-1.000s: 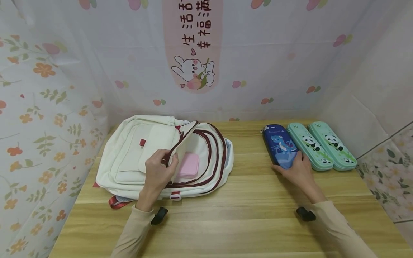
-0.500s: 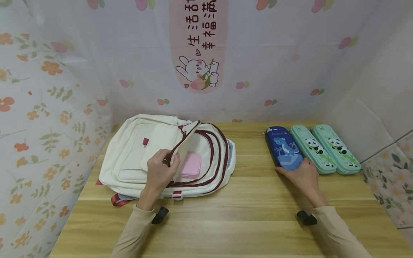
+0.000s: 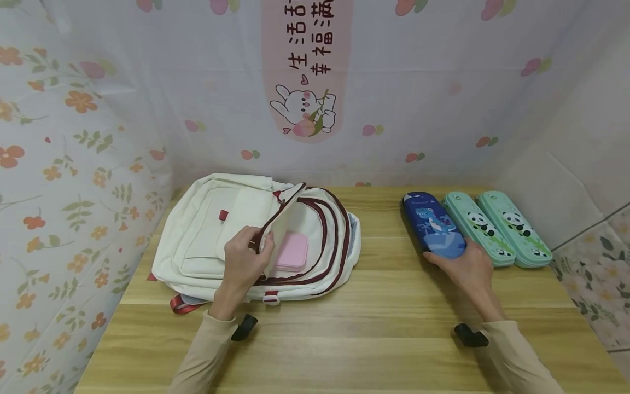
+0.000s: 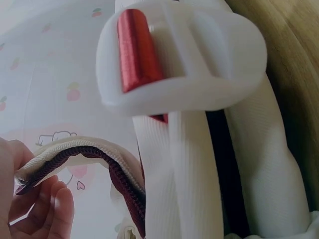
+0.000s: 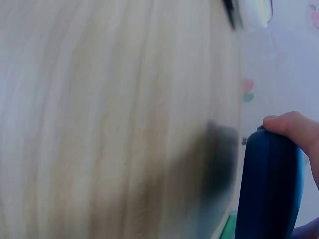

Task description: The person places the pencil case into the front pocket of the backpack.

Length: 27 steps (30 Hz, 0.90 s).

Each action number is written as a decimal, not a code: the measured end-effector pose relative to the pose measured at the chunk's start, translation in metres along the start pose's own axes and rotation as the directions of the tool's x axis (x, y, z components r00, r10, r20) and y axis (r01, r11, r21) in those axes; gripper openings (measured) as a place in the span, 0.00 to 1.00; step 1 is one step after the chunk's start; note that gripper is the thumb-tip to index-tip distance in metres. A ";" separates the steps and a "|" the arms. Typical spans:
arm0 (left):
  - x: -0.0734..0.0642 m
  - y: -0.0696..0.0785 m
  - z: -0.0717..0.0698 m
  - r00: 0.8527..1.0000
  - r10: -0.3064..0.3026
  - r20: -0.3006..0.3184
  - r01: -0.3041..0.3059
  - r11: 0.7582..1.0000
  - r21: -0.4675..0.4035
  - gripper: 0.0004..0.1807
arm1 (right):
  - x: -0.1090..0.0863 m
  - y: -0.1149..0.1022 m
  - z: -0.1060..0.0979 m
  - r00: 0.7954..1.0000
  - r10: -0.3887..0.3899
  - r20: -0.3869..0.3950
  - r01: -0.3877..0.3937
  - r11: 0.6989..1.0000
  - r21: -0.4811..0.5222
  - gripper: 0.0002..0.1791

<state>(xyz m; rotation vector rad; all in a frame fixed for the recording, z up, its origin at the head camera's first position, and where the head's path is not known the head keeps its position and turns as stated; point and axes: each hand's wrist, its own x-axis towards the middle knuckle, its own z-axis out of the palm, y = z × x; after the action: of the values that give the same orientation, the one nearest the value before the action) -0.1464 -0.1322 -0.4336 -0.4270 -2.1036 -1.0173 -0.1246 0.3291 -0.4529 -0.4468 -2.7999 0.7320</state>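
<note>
The blue dinosaur pencil case is at the right of the wooden table, just left of two mint-green panda pencil cases. The right hand grips its near end, thumb on one side and fingers on the other, parted by the case's width. The left hand pinches the maroon-zippered flap of a cream backpack closely between thumb and fingers, holding it up; a pink case lies inside the opening.
</note>
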 end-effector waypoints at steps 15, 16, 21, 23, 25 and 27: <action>0.002 0.002 -0.001 1.000 0.020 -0.021 -0.021 1.000 -0.015 0.03 | -0.012 -0.059 -0.008 0.987 -0.131 0.094 0.128 0.991 0.033 0.62; 0.002 0.002 -0.001 1.000 0.022 -0.021 -0.022 1.000 -0.013 0.03 | -0.014 -0.063 -0.008 0.985 -0.143 0.097 0.140 0.989 0.037 0.62; 0.002 0.001 0.000 1.000 0.020 -0.011 -0.020 1.000 -0.019 0.04 | -0.021 -0.083 -0.008 0.973 -0.200 0.112 0.195 0.980 0.051 0.61; 0.001 0.001 0.000 1.000 0.018 -0.009 -0.018 1.000 -0.021 0.04 | -0.023 -0.090 -0.007 0.968 -0.220 0.118 0.216 0.975 0.052 0.60; 0.001 0.001 0.000 1.000 0.016 -0.009 -0.016 1.000 -0.020 0.04 | -0.025 -0.096 -0.006 0.962 -0.242 0.128 0.235 0.970 0.065 0.59; 0.000 0.001 0.000 1.000 0.016 -0.010 -0.016 1.000 -0.017 0.04 | -0.027 -0.102 -0.004 0.954 -0.266 0.136 0.257 0.963 0.076 0.59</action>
<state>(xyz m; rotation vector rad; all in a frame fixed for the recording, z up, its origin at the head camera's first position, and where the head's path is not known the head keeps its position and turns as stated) -0.1455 -0.1318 -0.4326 -0.4458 -2.0814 -1.0263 -0.1226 0.2369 -0.4015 -0.0091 -2.8828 0.8097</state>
